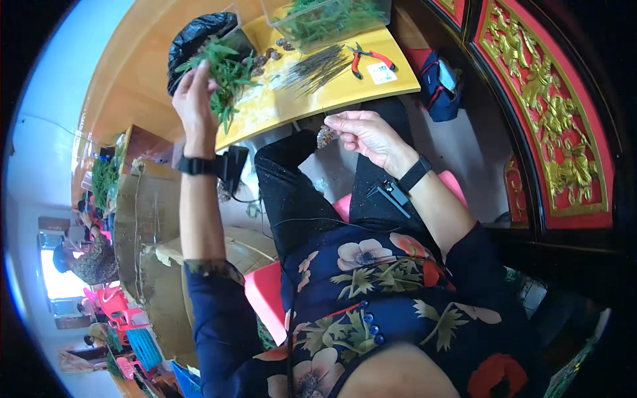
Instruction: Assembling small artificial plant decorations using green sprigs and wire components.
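At the table's left end, my left hand (196,99) is raised with its fingers closed on a green artificial fir sprig (229,76), whose fronds spread to the right and hang down. Over my lap, just off the table's near edge, my right hand (371,138) pinches the top of a small brown pine cone (325,136). A thin stem or wire pokes up above those fingers. On the yellow table (371,91) lie a bundle of dark wires (318,69), several small pine cones (272,54) and red-handled pliers (368,61).
A clear plastic bin (302,32) of green sprigs stands at the back, with a black plastic bag (189,40) left of it. A white label (381,74) lies near the pliers. Cardboard (159,265) is at left, a carved red-and-gold panel (551,113) at right. Another person (96,262) sits far left.
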A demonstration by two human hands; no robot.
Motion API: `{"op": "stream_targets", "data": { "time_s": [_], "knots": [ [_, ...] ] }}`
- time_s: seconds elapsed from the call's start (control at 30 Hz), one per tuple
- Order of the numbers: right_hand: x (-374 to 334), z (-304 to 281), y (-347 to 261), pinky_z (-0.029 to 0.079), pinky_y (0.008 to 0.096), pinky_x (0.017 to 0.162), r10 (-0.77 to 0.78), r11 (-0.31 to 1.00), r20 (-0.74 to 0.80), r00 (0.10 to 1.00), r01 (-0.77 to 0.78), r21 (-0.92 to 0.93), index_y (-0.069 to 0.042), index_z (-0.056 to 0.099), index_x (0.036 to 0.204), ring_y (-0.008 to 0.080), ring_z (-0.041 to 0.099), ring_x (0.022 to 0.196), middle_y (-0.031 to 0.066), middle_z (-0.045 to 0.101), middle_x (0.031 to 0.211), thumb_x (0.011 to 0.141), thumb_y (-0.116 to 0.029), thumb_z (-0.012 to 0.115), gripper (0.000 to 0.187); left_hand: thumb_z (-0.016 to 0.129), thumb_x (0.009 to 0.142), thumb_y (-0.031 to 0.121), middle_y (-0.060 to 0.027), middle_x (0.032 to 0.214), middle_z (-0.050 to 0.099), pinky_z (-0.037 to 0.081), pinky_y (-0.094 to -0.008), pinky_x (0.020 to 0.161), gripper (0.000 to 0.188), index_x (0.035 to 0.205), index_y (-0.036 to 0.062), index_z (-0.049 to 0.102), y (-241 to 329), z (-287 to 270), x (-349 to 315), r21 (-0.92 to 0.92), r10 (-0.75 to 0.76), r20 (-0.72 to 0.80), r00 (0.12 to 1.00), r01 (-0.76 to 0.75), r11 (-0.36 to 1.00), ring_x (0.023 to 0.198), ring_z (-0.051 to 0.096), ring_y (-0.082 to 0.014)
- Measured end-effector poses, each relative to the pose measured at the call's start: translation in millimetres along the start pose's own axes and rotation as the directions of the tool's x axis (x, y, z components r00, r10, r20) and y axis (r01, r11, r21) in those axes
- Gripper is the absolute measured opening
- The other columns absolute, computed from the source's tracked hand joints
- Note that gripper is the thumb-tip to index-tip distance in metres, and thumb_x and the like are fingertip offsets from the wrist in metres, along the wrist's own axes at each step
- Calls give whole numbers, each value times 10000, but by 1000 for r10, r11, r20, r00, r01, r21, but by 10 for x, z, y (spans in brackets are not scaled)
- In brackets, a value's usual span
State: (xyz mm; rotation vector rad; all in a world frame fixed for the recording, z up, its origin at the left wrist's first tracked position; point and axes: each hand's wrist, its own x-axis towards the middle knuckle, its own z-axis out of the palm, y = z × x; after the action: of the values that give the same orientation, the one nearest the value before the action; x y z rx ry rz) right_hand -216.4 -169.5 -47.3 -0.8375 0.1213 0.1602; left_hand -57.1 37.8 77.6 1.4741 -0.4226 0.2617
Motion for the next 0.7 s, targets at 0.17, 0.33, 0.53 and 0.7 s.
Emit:
{"op": "stream_targets", "data": {
  "time_s": [0.17,0.33,0.53,0.7],
  "knots": [
    [-132,265,-278,340,158,524,-154,971,82,985,166,-170,-17,635,956,22,423,587,-43,537,757,852,-166,651,182,649,839,98,-4,769,590,382,-197,599,126,915,1,624,157,80,-778,-120,-20,-60,998,13,993,655,499,-58],
    [-332,584,-451,383,156,572,-484,735,233,843,536,-414,-8,675,904,16,468,629,15,597,904,837,-123,659,134,619,868,136,-9,903,606,388,-214,666,175,987,9,609,216,80,-1282,-373,-211,-23,977,187,909,768,517,-75],
    [-554,656,-505,413,152,627,-571,453,308,762,604,-655,-13,695,879,10,500,675,70,605,1077,804,-78,675,100,540,921,194,-1,1007,606,399,-272,793,228,1088,42,572,211,134,-1549,-569,-356,136,924,367,736,927,529,-111],
    [-588,665,-469,410,148,627,-511,505,323,797,582,-637,-32,705,859,13,501,669,85,610,1100,791,-90,686,91,501,939,222,-6,1072,590,391,-310,862,251,1142,79,541,97,98,-1640,-668,-425,305,852,509,542,998,526,-137]
  ]
}}
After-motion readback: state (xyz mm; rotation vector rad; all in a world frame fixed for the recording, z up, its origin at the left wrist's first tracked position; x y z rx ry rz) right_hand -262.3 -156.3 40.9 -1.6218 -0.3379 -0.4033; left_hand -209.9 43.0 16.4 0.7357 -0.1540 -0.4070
